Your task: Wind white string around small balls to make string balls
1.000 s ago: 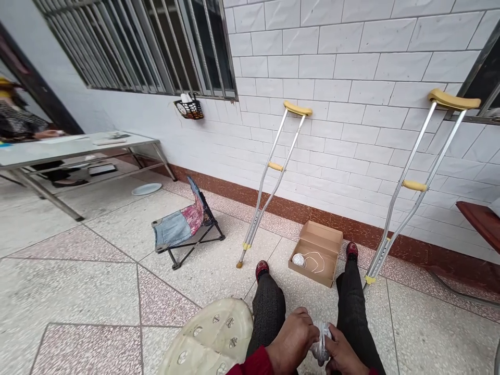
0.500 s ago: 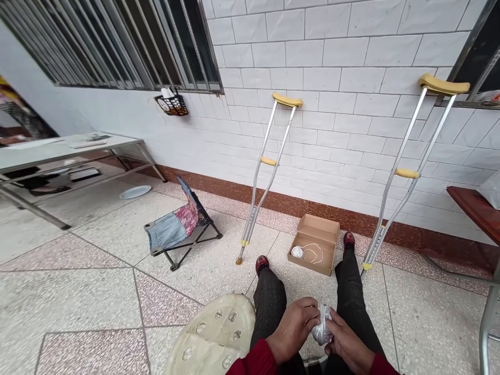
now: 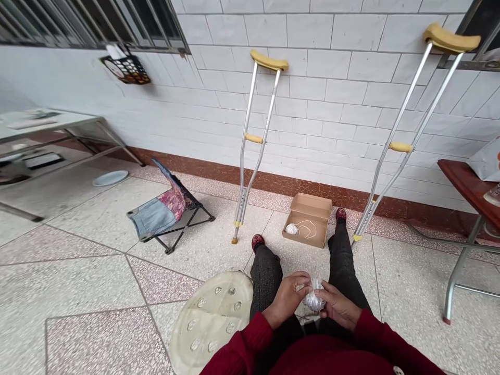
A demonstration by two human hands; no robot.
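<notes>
A ball of white yarn (image 3: 313, 300), its top loose and shiny like thin clear plastic, is held between both hands above the lap. My left hand (image 3: 288, 296) pinches its upper left side with thumb and fingertips. My right hand (image 3: 340, 306) grips it from the right, the thumb on its front and the fingers curled beneath. Beyond the hands, on the floor between the feet, an open cardboard box (image 3: 308, 211) holds a second white yarn ball (image 3: 291, 229) with a loose strand (image 3: 308, 227) trailing from it.
Two crutches (image 3: 253, 138) (image 3: 400, 147) lean on the tiled wall. A folding chair (image 3: 156, 219) stands to the left, and a round pale stool top (image 3: 213, 317) is close by my left leg. On the right is a reddish-brown table (image 3: 464, 187); a plate (image 3: 110, 178) lies on the floor.
The view has tilted down and shifted right, showing more of the red sweater. Both hands still hold the yarn ball, whose top now looks looser and more spread.
</notes>
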